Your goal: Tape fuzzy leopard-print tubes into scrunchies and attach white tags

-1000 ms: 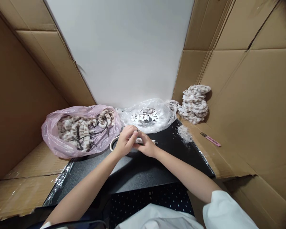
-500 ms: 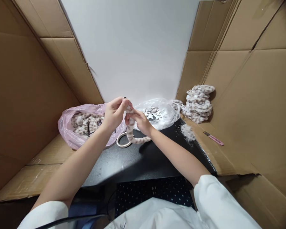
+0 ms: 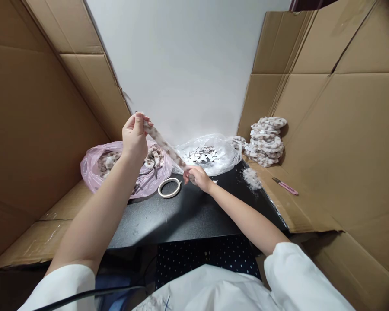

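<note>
A fluffy white-and-brown spotted plush strip (image 3: 164, 144) stretches diagonally between my two hands, above the table. My left hand (image 3: 135, 136), raised at the upper left, is closed on its upper end. Lower and to the right, my right hand (image 3: 197, 176) wraps round the strip near its other end, most of which the fingers hide. Just left of my right hand, a roll of pale tape (image 3: 169, 188) lies flat on the black table (image 3: 149, 220). Behind my left forearm sits a pink plastic bag (image 3: 90, 162) of similar fluffy pieces with dark ends.
A clear plastic bag (image 3: 230, 156) holds many small white slips. Right of it stands a pile of fluffy spotted loops (image 3: 266, 141). White fluff (image 3: 252, 178) lies at the table's right edge, near pink-handled snips (image 3: 285, 186) on cardboard. Cardboard walls (image 3: 350, 138) flank both sides.
My hands have moved apart: the left up and to the left, the right down and slightly right. The plush strip, curled before, is now pulled straight between them.
</note>
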Available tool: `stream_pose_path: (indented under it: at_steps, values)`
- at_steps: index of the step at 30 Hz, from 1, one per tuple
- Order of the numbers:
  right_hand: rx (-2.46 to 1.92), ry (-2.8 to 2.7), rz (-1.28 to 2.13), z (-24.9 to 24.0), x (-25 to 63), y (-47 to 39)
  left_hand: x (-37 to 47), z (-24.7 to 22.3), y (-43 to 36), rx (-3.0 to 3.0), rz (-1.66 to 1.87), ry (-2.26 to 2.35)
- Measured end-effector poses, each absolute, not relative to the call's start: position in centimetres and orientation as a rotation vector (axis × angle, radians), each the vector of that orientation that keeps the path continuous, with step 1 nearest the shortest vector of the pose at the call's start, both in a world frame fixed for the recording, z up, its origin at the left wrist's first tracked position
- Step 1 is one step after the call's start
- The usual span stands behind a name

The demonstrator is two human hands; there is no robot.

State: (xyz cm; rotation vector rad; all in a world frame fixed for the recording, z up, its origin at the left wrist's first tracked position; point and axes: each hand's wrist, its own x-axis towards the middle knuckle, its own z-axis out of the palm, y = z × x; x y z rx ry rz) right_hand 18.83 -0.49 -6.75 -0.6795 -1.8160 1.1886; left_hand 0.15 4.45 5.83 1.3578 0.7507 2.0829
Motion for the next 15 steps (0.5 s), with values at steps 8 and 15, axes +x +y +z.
stream_pose_path:
  at_steps: [8, 15]
  values:
    - [-0.743, -1.767, 1.299, -9.8, 21.1, -0.6, -4.5, 5.1, 7.3, 1.145, 2.116, 0.854]
    - [-0.898, -1.865, 1.233, -12.1, 24.2, -0.6, -7.9, 3.4, 7.8, 1.044, 2.152, 0.933]
